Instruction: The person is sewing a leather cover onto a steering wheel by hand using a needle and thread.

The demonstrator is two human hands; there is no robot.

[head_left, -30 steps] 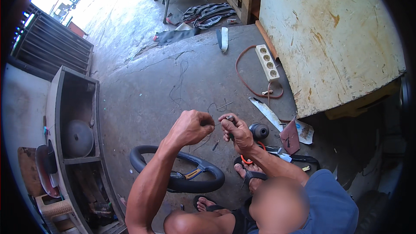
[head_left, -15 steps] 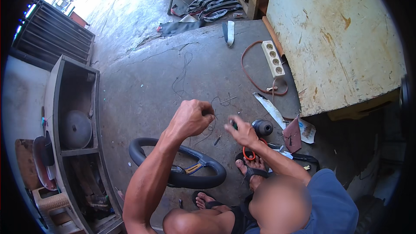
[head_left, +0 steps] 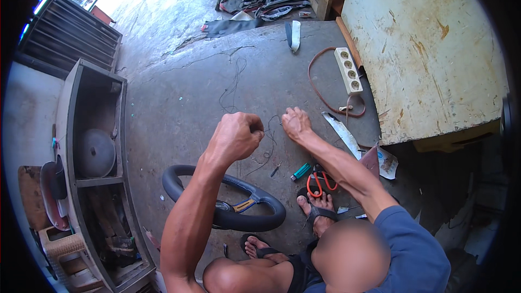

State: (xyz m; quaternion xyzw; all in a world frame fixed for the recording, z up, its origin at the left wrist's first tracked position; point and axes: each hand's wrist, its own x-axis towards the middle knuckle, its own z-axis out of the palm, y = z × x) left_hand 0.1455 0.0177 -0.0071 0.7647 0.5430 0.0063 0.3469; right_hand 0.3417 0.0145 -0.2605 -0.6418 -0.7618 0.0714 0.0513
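Pinched at the fingertips, my left hand (head_left: 236, 134) holds a fine dark thread (head_left: 267, 154) that trails loosely over the concrete. To its right, my right hand (head_left: 297, 123) is down at the floor with curled fingers, over a thin object mostly hidden beneath them. A dark padded steering wheel (head_left: 270, 212) lies below my left hand, partly behind that forearm. A green lighter (head_left: 300, 171), orange-handled scissors (head_left: 318, 184) and a small slim tool (head_left: 275, 169) lie between the wheel and my right forearm.
A power strip (head_left: 349, 70) with looped cord lies beside a large pale board (head_left: 434, 59). White scraps (head_left: 341, 131) are near my right arm. A metal cabinet (head_left: 100, 182) stands left. Striped cloth (head_left: 274, 2) lies at the back. My sandalled feet (head_left: 320, 211) are close below.
My right hand has let go of what it held and moved forward to the floor. The green lighter now lies by the scissors. My left hand stays pinched, slightly higher in view.
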